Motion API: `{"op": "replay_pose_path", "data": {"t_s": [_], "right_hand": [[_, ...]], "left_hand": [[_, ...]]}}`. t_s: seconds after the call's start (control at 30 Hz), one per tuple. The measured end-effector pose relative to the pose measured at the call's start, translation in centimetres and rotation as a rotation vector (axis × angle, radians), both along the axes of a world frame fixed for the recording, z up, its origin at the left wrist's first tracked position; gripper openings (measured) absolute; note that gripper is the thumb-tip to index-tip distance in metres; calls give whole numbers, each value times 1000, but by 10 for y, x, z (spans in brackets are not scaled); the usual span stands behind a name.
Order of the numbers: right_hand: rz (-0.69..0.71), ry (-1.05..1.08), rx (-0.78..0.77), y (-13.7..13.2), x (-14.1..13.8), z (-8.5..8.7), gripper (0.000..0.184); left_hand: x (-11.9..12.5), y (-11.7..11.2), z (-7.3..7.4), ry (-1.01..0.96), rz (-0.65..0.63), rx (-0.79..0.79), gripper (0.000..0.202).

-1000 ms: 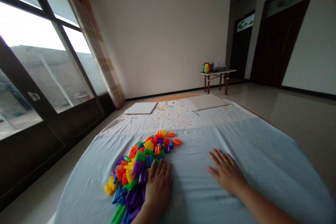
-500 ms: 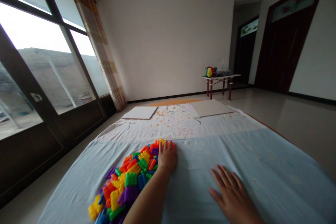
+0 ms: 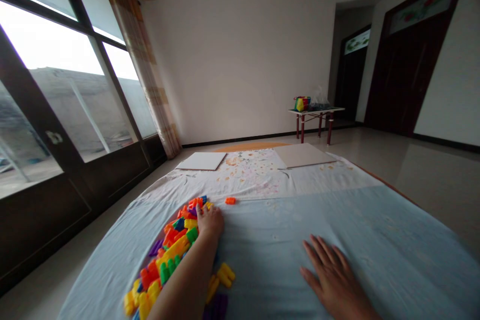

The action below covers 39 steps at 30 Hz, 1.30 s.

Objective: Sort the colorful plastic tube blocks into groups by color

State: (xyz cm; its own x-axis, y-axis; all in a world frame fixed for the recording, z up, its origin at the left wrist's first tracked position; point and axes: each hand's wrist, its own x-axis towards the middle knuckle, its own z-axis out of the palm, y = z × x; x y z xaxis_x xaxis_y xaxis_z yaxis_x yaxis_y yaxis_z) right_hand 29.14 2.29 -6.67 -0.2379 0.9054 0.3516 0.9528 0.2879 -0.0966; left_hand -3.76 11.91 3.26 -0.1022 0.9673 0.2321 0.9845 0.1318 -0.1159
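My left hand [image 3: 210, 220] lies over the right side of a pile of coloured plastic building blocks [image 3: 176, 246], fingers apart and touching the pieces at its far end. My forearm covers part of the heap. A single orange block [image 3: 230, 201] sits alone just beyond the hand. Yellow blocks [image 3: 225, 275] and a purple block [image 3: 216, 306] show to the right of the forearm. Resting flat on the blue part of the cloth, my right hand [image 3: 332, 272] has its fingers spread and holds nothing.
A floral and blue cloth [image 3: 270, 240] covers the table. Toward its far edge lie a white board [image 3: 202, 161] at left and a beige board [image 3: 303, 155] at right. Beyond stands a small table [image 3: 317, 110] with a colourful bag [image 3: 302, 104] and a clear plastic bag [image 3: 320, 99].
My left hand has moved left, pushing the blocks into a narrower heap. The orange block and some yellow ones now lie apart to its right. My right hand has stayed in place.
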Motion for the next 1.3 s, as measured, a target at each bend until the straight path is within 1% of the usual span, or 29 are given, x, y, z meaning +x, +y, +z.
{"op": "replay_pose_path", "data": {"t_s": [0.07, 0.13, 0.23, 0.27, 0.3, 0.33, 0.37, 0.43, 0.5, 0.57, 0.67, 0.77, 0.87, 0.97, 1.03, 1.07, 1.13, 1.17, 1.23, 1.3], "right_hand": [[-2, -11, 5, -1, 0, 0, 65], [-3, -19, 10, -1, -1, 0, 65], [-5, -26, 23, -1, 0, 0, 66], [-5, -27, 31, 0, 0, -1, 66], [-5, -26, 40, 0, 0, -2, 66], [-6, -25, 50, 1, 0, -3, 66], [-6, -23, 59, 1, 1, -3, 65], [-3, -21, 69, 2, 2, -5, 66], [-1, -21, 70, 2, 3, -5, 66], [3, -16, 70, 2, 3, -5, 66], [12, 7, 67, 1, 2, -3, 65], [12, 39, 58, 0, 0, -1, 64], [13, 54, 41, 1, -1, -2, 63], [27, 61, 24, 5, 0, -7, 65], [35, 69, 29, 7, 2, -12, 65], [36, 74, 37, 8, 3, -14, 65], [31, 82, 53, 10, 3, -17, 65], [28, 82, 56, 11, 3, -17, 65], [20, 73, 50, 11, 3, -16, 66], [16, 58, 34, 10, 3, -13, 66]], "left_hand": [[11, -13, 6, -12, -25, 3, 35], [30, -36, 6, -25, -84, 3, 43], [58, -85, -5, -50, -231, -39, 49], [63, -102, -11, -93, -323, -76, 51], [65, -116, -16, -131, -382, -111, 52], [64, -128, -20, -153, -400, -157, 53], [60, -136, -23, -171, -401, -190, 54], [45, -143, -24, -171, -371, -205, 52], [27, -140, -21, -144, -362, -167, 48], [12, -132, -16, -111, -382, -104, 42], [1, -116, -9, -70, -398, -25, 36], [9, -90, -1, -57, -360, 18, 37], [30, -52, 2, -62, -313, 41, 43], [49, -12, -6, -68, -282, -1, 51], [53, 6, -16, -74, -231, -48, 53], [52, 12, -20, -78, -195, -68, 54], [44, 16, -26, -85, -110, -92, 57], [39, 15, -26, -88, -70, -95, 59], [33, 7, -20, -95, -13, -89, 61], [34, -11, -9, -106, -10, -80, 61]]}}
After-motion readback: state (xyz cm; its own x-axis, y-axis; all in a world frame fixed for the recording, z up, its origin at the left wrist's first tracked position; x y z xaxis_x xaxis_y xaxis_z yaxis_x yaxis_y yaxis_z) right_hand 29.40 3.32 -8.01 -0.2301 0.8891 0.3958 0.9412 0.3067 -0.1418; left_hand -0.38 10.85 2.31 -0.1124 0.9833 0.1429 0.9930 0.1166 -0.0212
